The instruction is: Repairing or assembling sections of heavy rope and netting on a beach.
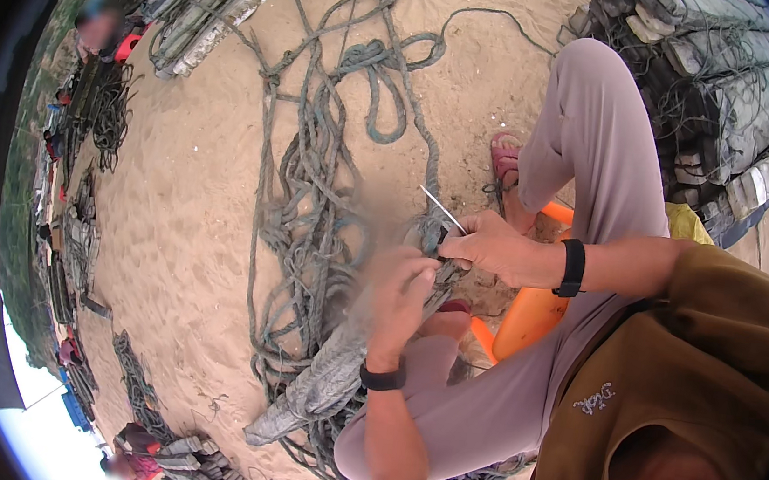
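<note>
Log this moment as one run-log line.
left hand: grips grey netting | right hand: holds thin white needle at rope | seat: orange stool | ground: sand

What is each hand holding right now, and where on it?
The right hand pinches a thin pale needle-like tool by its near end; the left hand grips the bundled grey-green netting at its top.

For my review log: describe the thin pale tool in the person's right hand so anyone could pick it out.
Start at the tangle of grey-green rope on the sand, then find the two hands at its near end. The right hand pinches a slim, straight, whitish needle slanting up to the left. It alone is rigid and pale among limp rope.
</note>
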The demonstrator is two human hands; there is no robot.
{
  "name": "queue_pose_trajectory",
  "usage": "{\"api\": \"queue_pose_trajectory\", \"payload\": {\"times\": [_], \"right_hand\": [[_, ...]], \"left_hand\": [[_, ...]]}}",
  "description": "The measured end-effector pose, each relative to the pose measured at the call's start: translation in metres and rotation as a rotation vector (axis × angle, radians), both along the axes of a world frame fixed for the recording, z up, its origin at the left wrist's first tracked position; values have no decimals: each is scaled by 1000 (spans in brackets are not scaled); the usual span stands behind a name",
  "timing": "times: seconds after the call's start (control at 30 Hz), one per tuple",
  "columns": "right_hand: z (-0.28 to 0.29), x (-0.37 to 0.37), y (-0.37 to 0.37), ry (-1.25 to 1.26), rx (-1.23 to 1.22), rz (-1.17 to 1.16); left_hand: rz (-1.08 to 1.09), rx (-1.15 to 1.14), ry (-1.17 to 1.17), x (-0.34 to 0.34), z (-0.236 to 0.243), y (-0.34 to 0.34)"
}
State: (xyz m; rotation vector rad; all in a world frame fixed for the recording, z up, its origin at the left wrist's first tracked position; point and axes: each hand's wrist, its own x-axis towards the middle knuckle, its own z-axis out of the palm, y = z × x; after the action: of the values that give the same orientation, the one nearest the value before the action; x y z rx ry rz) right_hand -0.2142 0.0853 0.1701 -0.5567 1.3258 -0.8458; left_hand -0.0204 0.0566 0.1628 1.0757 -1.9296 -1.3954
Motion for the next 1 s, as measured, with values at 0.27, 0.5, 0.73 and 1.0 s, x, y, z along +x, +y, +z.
{"api": "queue_pose_trajectory", "payload": {"times": [0.27,0.5,0.73,1.0], "right_hand": [[-14,16,49,438,-796,143],[-21,8,43,206,-723,310],[-32,-5,-9,154,-138,54],[-9,0,-8,35,36,141]], "left_hand": [[179,413,-69,-16,3,10],[116,143,-113,-17,-3,18],[-9,-225,11,-20,44,32],[208,-174,91,6,32,19]]}}
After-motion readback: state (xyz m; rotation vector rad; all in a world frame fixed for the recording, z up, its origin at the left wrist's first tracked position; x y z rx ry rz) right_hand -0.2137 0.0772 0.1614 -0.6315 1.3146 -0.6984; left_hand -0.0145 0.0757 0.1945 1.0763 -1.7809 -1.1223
